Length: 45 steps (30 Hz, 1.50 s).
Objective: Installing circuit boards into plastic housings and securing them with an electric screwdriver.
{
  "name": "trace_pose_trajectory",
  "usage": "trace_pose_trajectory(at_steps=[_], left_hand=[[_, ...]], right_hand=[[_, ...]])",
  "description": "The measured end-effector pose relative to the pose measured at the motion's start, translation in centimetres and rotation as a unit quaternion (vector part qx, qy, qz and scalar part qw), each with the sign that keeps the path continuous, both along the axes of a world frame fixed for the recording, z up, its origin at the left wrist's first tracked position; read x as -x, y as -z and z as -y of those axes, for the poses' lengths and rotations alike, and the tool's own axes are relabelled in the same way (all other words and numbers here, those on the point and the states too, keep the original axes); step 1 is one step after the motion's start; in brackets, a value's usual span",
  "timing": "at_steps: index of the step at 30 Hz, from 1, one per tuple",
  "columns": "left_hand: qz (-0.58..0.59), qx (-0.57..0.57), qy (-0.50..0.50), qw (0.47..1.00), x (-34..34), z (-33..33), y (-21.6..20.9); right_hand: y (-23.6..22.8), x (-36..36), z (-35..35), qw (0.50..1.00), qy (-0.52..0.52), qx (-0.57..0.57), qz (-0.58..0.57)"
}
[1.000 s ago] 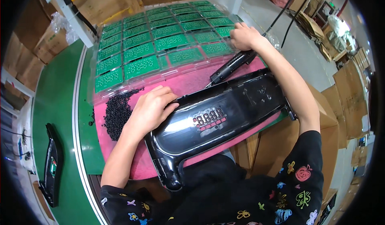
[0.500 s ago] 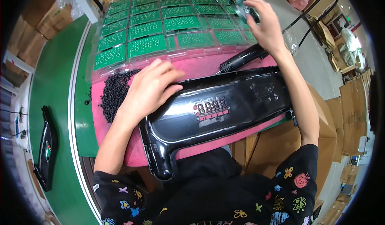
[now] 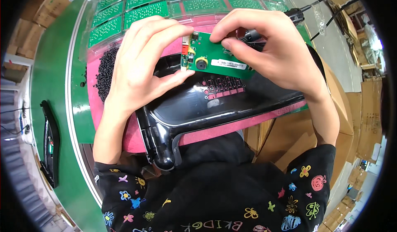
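Observation:
Between my two hands, above a black plastic housing [image 3: 182, 116], is a green circuit board [image 3: 213, 52] with a white label, a round black buzzer and connectors along its left edge. My left hand [image 3: 142, 62] pinches that left edge between thumb and fingers. My right hand [image 3: 269, 52] grips the board's right part, its thumb and forefinger closed on it. The housing lies on a pink mat [image 3: 202, 137], with digit-shaped cutouts at its middle. Part of its far side is hidden behind the board and hands. Partly behind my right hand lies a black electric screwdriver [image 3: 252, 35].
Clear trays [image 3: 173, 15] hold rows of green circuit boards at the back. A pile of small black screws [image 3: 106, 72] sits at the mat's left. Another black housing [image 3: 50, 145] lies on the green table [image 3: 68, 166] at far left. Cardboard boxes [image 3: 289, 137] stand at right.
My right hand has brought the circuit board from the trays down over the housing. My left hand has risen from the housing's edge and taken the board's left end. The view has shifted.

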<state>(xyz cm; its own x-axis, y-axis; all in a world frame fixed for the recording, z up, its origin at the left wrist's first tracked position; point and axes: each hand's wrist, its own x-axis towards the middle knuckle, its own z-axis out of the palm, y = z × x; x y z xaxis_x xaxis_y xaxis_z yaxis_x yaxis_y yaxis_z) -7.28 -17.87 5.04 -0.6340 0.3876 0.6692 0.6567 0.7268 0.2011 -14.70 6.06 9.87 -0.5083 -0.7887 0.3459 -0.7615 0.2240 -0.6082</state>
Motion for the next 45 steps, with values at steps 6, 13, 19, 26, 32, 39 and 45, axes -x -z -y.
trace_pose_trajectory(at_steps=[6,13,19,26,32,39,45], left_hand=[[-0.037,-0.001,0.028,0.999,0.2,0.9,0.0],[0.101,0.005,0.095,0.99,-0.5,-0.1,-0.2],[0.269,-0.03,0.173,0.947,-1.7,-0.4,0.8],[0.311,-0.01,0.083,0.947,-1.7,-0.5,1.6],[0.344,0.025,-0.007,0.939,-1.4,-0.7,2.5],[0.365,0.049,-0.028,0.929,-1.4,-1.3,2.3],[0.361,0.049,-0.031,0.931,-1.4,-1.2,2.4]], right_hand=[[-0.1,-0.9,-2.1,0.985,0.112,-0.045,-0.124],[1.2,-3.9,-4.5,0.983,0.164,-0.017,0.079],[2.4,-5.7,-6.6,0.962,0.077,-0.098,0.242],[4.9,-4.0,-6.7,0.986,0.064,-0.073,0.135],[7.6,-2.4,-5.9,0.994,0.074,-0.054,0.066],[8.5,-2.4,-5.6,0.992,0.089,-0.069,0.062],[8.5,-2.5,-5.3,0.992,0.089,-0.074,0.052]])
